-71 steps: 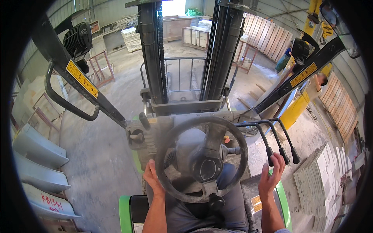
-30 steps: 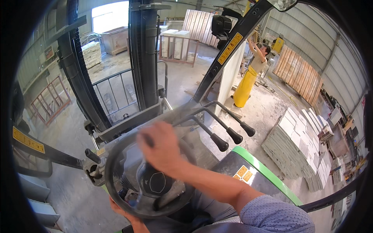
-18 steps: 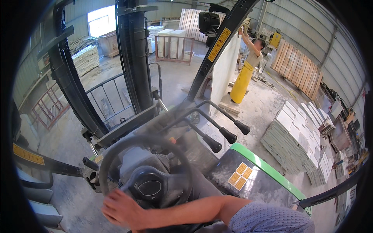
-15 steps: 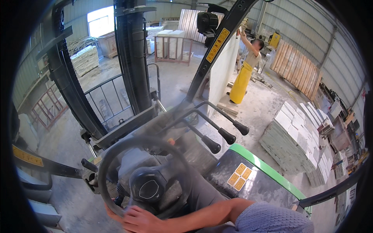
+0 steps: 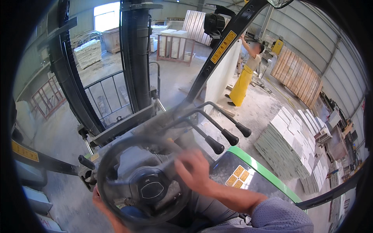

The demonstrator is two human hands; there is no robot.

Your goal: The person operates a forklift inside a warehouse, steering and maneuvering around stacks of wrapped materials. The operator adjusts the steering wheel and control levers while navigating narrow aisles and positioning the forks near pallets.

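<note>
A dark steering wheel (image 5: 101,171) with a spoked hub stands in front of me, its rim smeared by motion. My left hand (image 5: 98,199) is closed at the rim's lower left, mostly behind it. My right hand (image 5: 193,171) is on the rim's right side, fingers curled over it and slightly blurred. Beyond the right hand, three black-knobbed control levers (image 5: 214,144) rise untouched. A short black lever (image 5: 86,162) sticks out left of the wheel.
The forklift mast (image 5: 136,58) stands ahead, with a slanted cab post (image 5: 221,48) to its right. A co-worker in a yellow apron (image 5: 241,85) reaches up beside a white slab (image 5: 221,73). Stacked slabs (image 5: 285,145) lie at the right. A red rack (image 5: 175,49) stands far ahead.
The steering wheel has turned, its hub mark moving from lower right to upper left. My right hand has moved from the rim's lower left to its right side. The outside view has shifted slightly.
</note>
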